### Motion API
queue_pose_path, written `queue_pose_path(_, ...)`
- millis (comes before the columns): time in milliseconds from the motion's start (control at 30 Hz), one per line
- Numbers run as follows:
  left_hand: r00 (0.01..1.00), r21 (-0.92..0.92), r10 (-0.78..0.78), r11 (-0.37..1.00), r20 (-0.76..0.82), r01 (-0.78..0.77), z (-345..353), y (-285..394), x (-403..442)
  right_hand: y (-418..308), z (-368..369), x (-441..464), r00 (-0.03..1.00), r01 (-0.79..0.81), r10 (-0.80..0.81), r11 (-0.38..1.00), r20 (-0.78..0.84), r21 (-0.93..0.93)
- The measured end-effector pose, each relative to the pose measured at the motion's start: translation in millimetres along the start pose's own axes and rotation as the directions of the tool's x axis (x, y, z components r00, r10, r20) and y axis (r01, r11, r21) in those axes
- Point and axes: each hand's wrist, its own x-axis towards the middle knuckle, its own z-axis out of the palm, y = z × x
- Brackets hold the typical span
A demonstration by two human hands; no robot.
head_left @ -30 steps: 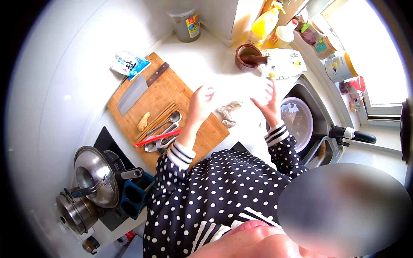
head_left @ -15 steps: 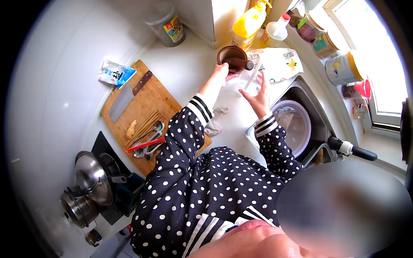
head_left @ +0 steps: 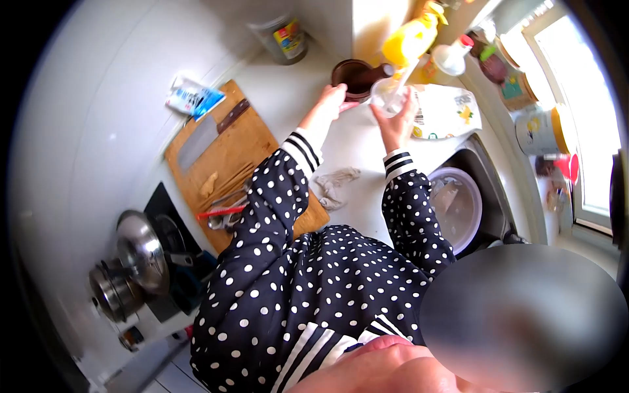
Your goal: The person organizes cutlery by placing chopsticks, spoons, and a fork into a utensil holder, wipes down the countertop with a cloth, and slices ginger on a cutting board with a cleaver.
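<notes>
My left hand (head_left: 329, 103) grips the near side of a brown mortar (head_left: 344, 68) on the white counter. A brown pestle (head_left: 381, 73) leans out over its right rim. Close beside it, my right hand (head_left: 397, 124) has its fingers wrapped around a clear plastic cup (head_left: 386, 98). A pale stick-like utensil (head_left: 407, 71) stands up out of the cup; its lower end is blurred. To the right of the cup lies a white printed bag (head_left: 447, 111).
A cutting board (head_left: 262, 141) holds a cleaver (head_left: 198, 141), ginger (head_left: 209, 184), chopsticks and spoons. A crumpled cloth (head_left: 335, 187) lies on the counter. The sink at right contains a white basin (head_left: 477, 209). Bottles stand behind; pots (head_left: 141, 252) are at left.
My right hand was spread open beside the cup and is now closed around it. The left hand stays at the mortar. The whole view has shifted slightly.
</notes>
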Motion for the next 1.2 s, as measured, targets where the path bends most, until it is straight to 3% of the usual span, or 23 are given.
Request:
queue_pose_path(33,0.996,0.054,-0.002,0.998,-0.091,0.007,4.6,2.5,-8.3,7.5,5.6,1.8,1.0,0.022,-0.023,1.0,-0.021,-0.017)
queue_pose_path(100,0.999,0.076,0.002,0.997,-0.054,0.003,1.5,-2.8,-14.7,17.8,13.7,5.0,0.999,-0.007,0.005,0.999,-0.044,-0.047)
queue_pose_path(133,0.993,0.081,0.022,0.997,-0.114,-0.013,0.1,-12.9,-13.4,13.9,12.3,5.4,0.998,-0.012,0.011,1.0,-0.054,-0.015)
queue_pose_path(167,0.955,0.059,0.105,0.994,-0.278,-0.092,11.8,-16.6,-30.0,20.6,14.6,4.7,0.997,0.036,-0.038,0.999,-0.073,-0.03)
queue_pose_path(267,0.984,0.147,0.166,0.977,-0.066,-0.155,4.4,-33.6,-86.1,5.8,8.4,-2.6,0.989,0.119,-0.125,0.99,-0.076,-0.081)
queue_pose_path(300,0.996,0.16,0.072,0.984,0.049,-0.079,1.5,-29.8,-119.5,-1.2,7.8,-3.6,0.989,0.124,-0.129,0.989,-0.07,-0.075)
queue_pose_path(333,0.99,0.175,0.073,0.98,0.123,-0.094,-3.1,-38.3,-144.6,-4.1,6.0,-4.9,0.989,0.125,-0.13,0.989,-0.065,-0.077)
queue_pose_path(400,0.965,0.38,0.09,0.907,0.244,-0.181,-21.9,-55.6,-184.1,0.0,6.4,-1.1,0.992,0.115,-0.119,0.988,-0.031,-0.101)
queue_pose_path(467,0.955,0.465,0.072,0.861,0.288,-0.205,-43.6,-73.5,-217.5,3.4,5.9,3.3,0.993,0.104,-0.11,0.985,-0.036,-0.135)
queue_pose_path(567,0.956,0.301,0.011,0.948,0.292,-0.103,-76.7,-88.2,-257.0,42.1,16.5,13.5,0.997,0.067,-0.068,0.997,-0.023,-0.047)
queue_pose_path(600,0.966,0.203,0.035,0.975,0.255,-0.089,-85.5,-96.2,-264.0,52.7,20.4,11.9,0.989,0.131,-0.142,0.976,-0.05,-0.175)
queue_pose_path(633,0.97,0.153,0.015,0.987,0.241,-0.054,-93.3,-103.8,-265.4,37.2,13.4,5.9,0.996,0.079,-0.084,0.926,0.003,-0.368)
queue_pose_path(667,0.987,0.206,-0.001,0.978,0.163,-0.033,-87.8,-94.7,-271.3,51.3,17.7,4.8,0.979,0.184,-0.204,0.914,-0.018,-0.363)
queue_pose_path(700,0.987,0.276,0.042,0.958,0.152,-0.083,-89.4,-95.6,-267.4,28.0,7.6,2.9,0.992,0.126,-0.124,0.964,0.023,-0.235)
queue_pose_path(733,0.992,0.292,0.03,0.954,0.12,-0.064,-86.0,-90.5,-266.1,16.1,7.7,-1.4,0.996,0.086,-0.079,0.962,0.039,-0.26)
queue_pose_path(800,0.991,0.321,0.055,0.943,0.119,-0.091,-76.9,-83.7,-256.0,-0.1,2.1,-6.3,0.998,-0.016,0.021,0.995,0.052,-0.101)
queue_pose_path(900,0.977,0.353,0.112,0.92,0.18,-0.171,-59.1,-68.4,-223.7,3.7,2.6,-10.8,0.993,0.111,-0.11,0.993,0.031,-0.033)
queue_pose_path(1000,0.958,0.429,0.204,0.861,0.201,-0.273,-36.4,-72.9,-154.6,4.7,-19.5,-11.9,0.977,0.186,-0.184,0.982,0.108,-0.016)
queue_pose_path(1033,0.971,0.422,0.165,0.878,0.175,-0.225,-17.7,-63.9,-142.6,8.3,-30.3,-11.7,0.98,0.137,-0.134,0.991,0.149,-0.004)
queue_pose_path(1133,0.995,0.443,0.057,0.892,0.083,-0.088,34.0,-33.9,-120.0,45.0,-55.0,-5.2,0.994,0.023,-0.011,0.993,0.109,-0.112)
queue_pose_path(1200,0.999,0.46,0.017,0.887,0.048,-0.037,47.0,-27.3,-100.4,84.9,-66.4,4.4,0.984,-0.178,0.167,0.925,-0.064,-0.334)
